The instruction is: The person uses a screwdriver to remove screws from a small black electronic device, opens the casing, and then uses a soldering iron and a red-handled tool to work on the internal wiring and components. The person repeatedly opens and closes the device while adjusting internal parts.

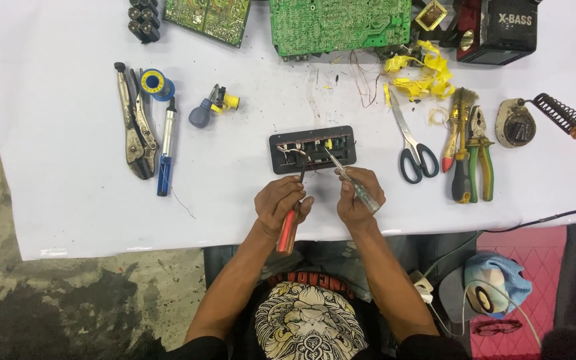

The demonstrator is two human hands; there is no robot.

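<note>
A small black rectangular panel (313,148) with wired parts inside lies on the white table (68,167). My left hand (279,203) grips red-handled pliers (289,230), whose jaws reach up to the panel's lower edge. My right hand (360,195) holds a screwdriver with a clear green handle (358,189); its thin shaft points up-left into the panel. Both hands sit just below the panel, close together.
Left of the panel lie locking pliers (135,127), a solder reel (155,83), a blue desoldering pump (166,150) and a small blue-yellow tool (209,107). Right: scissors (411,143), pliers and brush (469,150), soldering iron on stand (555,113). Green circuit boards (338,23), yellow tape, black speaker at the far edge.
</note>
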